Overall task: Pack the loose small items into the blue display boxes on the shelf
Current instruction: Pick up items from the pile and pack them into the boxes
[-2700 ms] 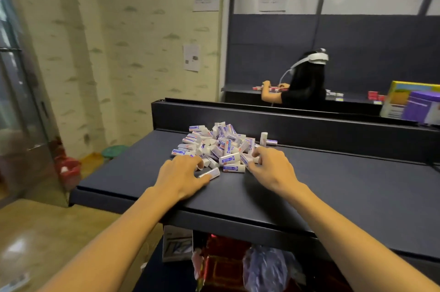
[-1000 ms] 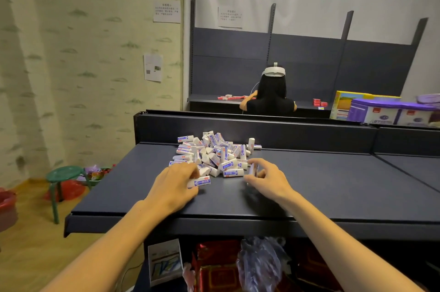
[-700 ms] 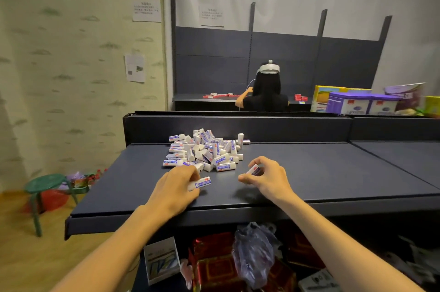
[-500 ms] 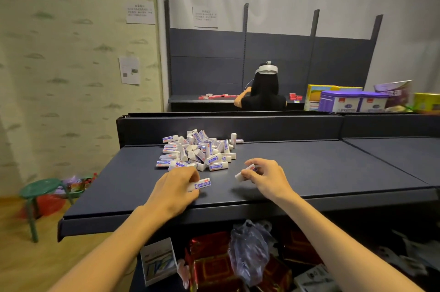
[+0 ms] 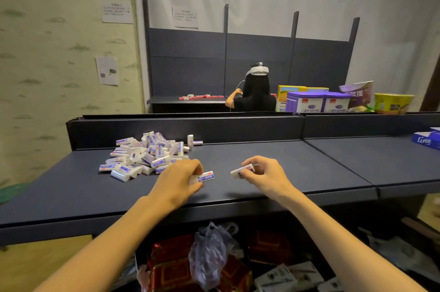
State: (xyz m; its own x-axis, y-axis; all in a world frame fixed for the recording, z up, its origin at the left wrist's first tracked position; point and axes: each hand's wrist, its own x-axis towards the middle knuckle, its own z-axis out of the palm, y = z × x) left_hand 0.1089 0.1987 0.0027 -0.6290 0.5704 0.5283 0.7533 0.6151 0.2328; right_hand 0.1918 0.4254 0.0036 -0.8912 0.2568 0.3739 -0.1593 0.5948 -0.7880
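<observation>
White, blue-labelled small item (image 5: 202, 177) sits pinched in the curled left hand (image 5: 177, 181), while the right hand (image 5: 264, 176) pinches another block (image 5: 241, 170), both forearms stretched over the dark matte shelf (image 5: 297, 168). Beyond and left of the left hand lies the heap of loose rectangular items (image 5: 146, 155), glossy-wrapped.

Your left hand (image 5: 177, 181) and right hand (image 5: 266, 174), each pinching a small wrapped white eraser, sit at frame centre on the dark flat metal shelf (image 5: 273, 160). The heap of wrapped white erasers (image 5: 145, 155) lies upper left of them; the blue cardboard box (image 5: 427, 140) sits at the right edge.
</observation>
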